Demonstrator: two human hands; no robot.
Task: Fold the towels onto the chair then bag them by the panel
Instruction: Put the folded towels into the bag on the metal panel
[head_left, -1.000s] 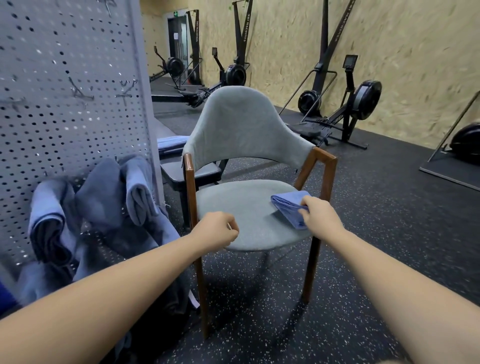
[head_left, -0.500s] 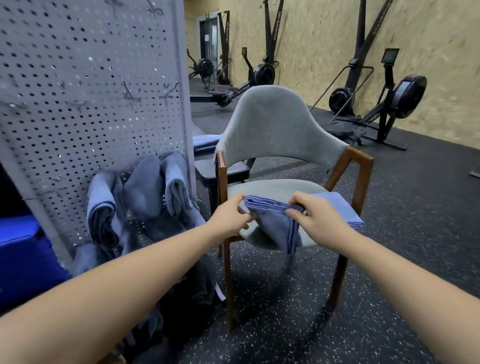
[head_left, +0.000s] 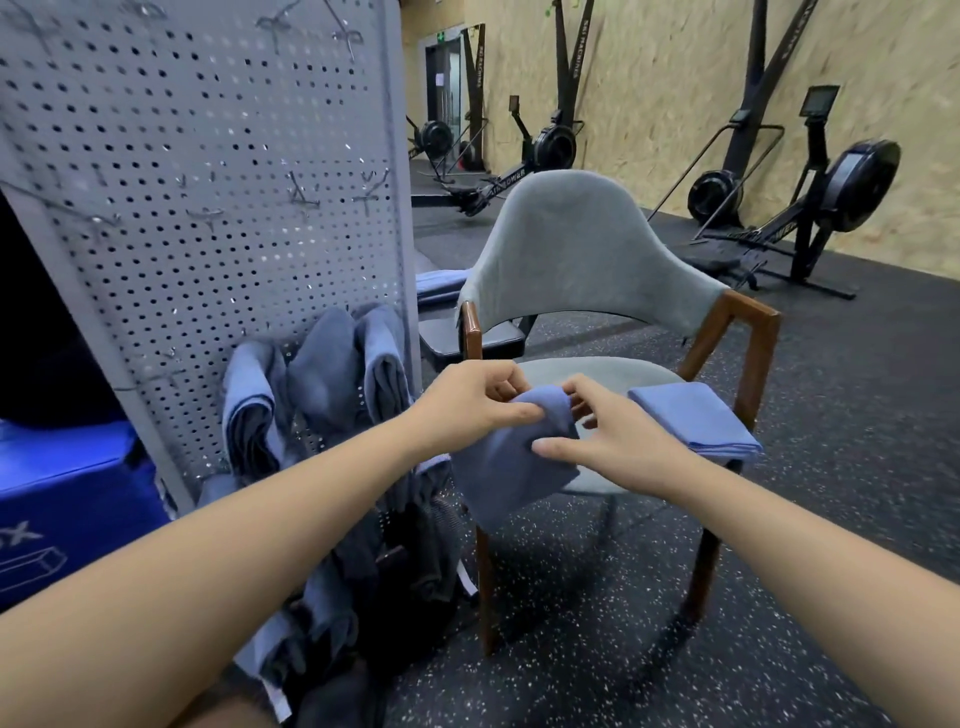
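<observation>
Left of the grey chair (head_left: 582, 249), a perforated panel (head_left: 208, 182) carries hung towels (head_left: 322, 374) above a dark bag (head_left: 410, 571). Over the chair's seat front, the left hand (head_left: 467, 405) and right hand (head_left: 618, 441) each pinch a blue towel (head_left: 509, 462) in their fingers. A folded towel (head_left: 691, 421) lies on the seat's right side. Behind the chair, rowing machines (head_left: 841, 182) line a speckled black floor (head_left: 841, 467).

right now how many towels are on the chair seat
2. A folded towel lies flat on the right side of the chair seat. A second towel, pinched by the left hand and right hand, drapes over the seat's front edge. None seems hidden.
</observation>
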